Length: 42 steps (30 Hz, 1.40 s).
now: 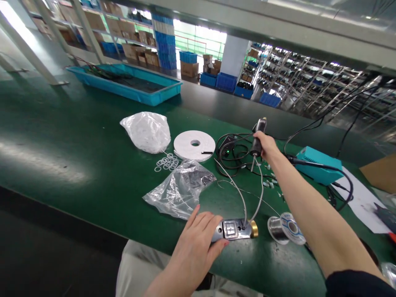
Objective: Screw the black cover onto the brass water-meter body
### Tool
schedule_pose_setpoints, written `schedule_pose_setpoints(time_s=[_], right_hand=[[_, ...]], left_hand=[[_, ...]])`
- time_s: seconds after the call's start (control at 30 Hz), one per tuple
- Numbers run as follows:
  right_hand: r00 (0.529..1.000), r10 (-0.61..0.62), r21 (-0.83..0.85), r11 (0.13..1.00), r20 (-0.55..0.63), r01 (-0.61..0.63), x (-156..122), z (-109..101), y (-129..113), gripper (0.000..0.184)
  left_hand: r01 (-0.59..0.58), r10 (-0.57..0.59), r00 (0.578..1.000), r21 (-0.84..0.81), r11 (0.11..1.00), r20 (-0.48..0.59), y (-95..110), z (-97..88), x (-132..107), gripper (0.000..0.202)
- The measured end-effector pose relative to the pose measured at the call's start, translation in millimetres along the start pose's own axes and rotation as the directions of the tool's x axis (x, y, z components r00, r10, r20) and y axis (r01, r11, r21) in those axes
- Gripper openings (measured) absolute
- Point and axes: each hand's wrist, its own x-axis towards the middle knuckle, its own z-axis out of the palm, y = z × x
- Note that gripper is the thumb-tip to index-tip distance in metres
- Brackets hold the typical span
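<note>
My left hand (195, 243) rests on the near edge of the green table (62, 140), fingers closed around a small metal part with a brass end (236, 229). Two thin wires (244, 198) rise from that part toward the back. My right hand (266, 147) reaches forward and grips a black soldering iron (257, 140), held upright with its tip pointing down above the table. The iron's black cord runs right to a teal soldering station (318, 165). A spool of solder wire (286, 229) lies just right of the metal part.
A clear bag of black parts (181, 189), a white filled bag (147, 132), a white tape roll (194, 145) and several small white rings (167, 162) lie mid-table. A teal tray (123, 82) sits far back. Coiled black cables (232, 150), white paper (361, 202), shelves behind.
</note>
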Motion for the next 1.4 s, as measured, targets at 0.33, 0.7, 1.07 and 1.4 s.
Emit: schedule_pose_setpoints(time_s=[0.33, 0.7, 1.07, 1.4], right_hand=[[0.962, -0.201, 0.717, 0.697, 0.184, 0.008, -77.0, -38.3, -57.8, 0.025], [0.868, -0.339, 0.669, 0.743, 0.363, 0.010, -148.7, -41.9, -69.6, 0.051], [0.886, -0.455, 0.441, 0.814, 0.083, 0.377, -187.1, -22.3, -70.7, 0.064], [0.898, -0.441, 0.449, 0.804, 0.012, 0.389, -198.7, -1.1, -53.0, 0.044]], left_hand=[[-0.031, 0.026, 0.996, 0.059, 0.998, 0.088, 18.3, 9.6, 19.3, 0.030], [-0.025, 0.026, 0.999, -0.043, 0.999, 0.028, 13.4, 10.4, 18.3, 0.030], [0.019, -0.014, 0.998, -0.076, 0.997, 0.067, 13.0, 8.6, 19.6, 0.027], [-0.014, 0.017, 0.999, -0.057, 0.998, 0.045, 11.2, 9.0, 17.4, 0.026]])
